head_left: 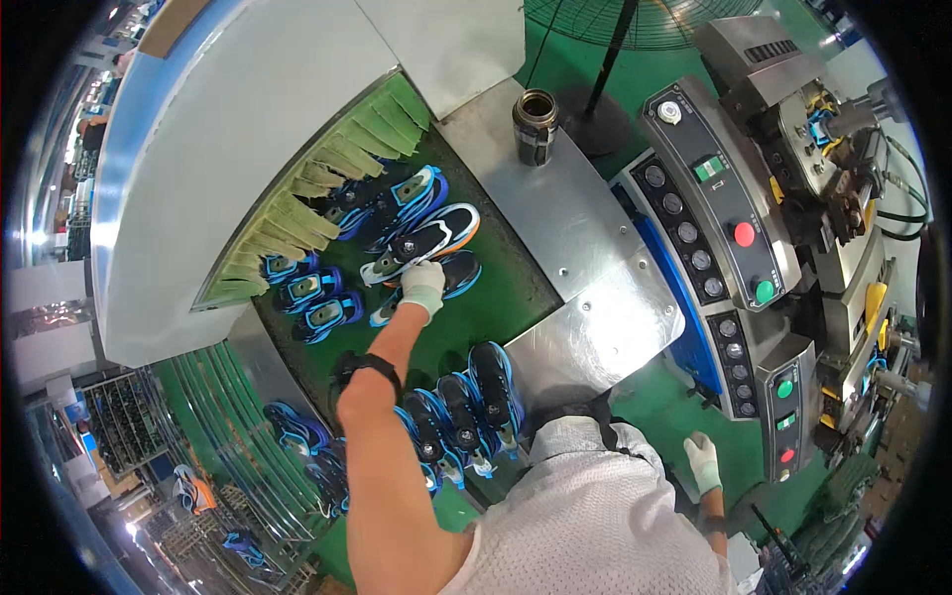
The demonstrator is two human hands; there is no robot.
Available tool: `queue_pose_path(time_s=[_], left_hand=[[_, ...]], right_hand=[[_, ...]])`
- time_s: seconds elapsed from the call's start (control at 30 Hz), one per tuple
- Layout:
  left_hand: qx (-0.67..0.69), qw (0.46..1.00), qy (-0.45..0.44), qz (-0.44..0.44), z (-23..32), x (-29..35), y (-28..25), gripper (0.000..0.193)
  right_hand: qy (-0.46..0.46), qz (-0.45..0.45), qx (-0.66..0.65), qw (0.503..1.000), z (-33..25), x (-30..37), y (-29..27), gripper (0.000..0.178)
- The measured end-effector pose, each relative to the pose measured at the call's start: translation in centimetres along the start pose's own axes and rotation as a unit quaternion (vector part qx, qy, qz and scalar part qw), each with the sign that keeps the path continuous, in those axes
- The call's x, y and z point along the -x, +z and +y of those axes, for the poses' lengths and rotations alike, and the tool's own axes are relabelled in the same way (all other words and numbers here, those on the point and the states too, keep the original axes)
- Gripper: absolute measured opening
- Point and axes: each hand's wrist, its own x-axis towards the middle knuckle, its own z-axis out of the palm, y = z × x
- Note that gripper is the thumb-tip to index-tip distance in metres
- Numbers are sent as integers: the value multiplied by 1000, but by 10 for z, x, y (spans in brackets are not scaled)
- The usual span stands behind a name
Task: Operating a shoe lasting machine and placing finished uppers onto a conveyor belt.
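My left hand (423,285), in a white glove, reaches over the green conveyor belt (476,315). Its fingers are closed on the heel end of a black and white shoe (428,243) with orange and blue edging. Right beside that shoe, partly under my hand, lies a dark shoe (461,273) with a light blue edge. Farther in, more black and blue shoes (412,198) stand near the green strip curtain (297,203). Away from the belt, my right hand (702,462), also gloved, hangs low at my right side with fingers loosely apart; nothing shows in it.
Several blue-edged shoes (461,412) line the belt's near end, and smaller ones (322,302) sit at its left. A metal table (585,238) bearing a metal cup (535,124) borders the belt. Right of it stands a machine with a button panel (719,188). Wire racks (223,426) are at left.
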Motion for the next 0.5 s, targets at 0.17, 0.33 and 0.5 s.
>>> queue_pose_path(time_s=[0.17,0.33,0.5], left_hand=[[104,994,12,-20,-7,49,-49,76],[286,928,89,221,74,136,-116,82],[627,709,290,143,150,217,-231,69]], right_hand=[[-142,-76,24,987,-114,-20,25,55],[-237,-167,-76,954,-235,-15,35,60],[-322,-300,-182,879,-304,8,27,57]])
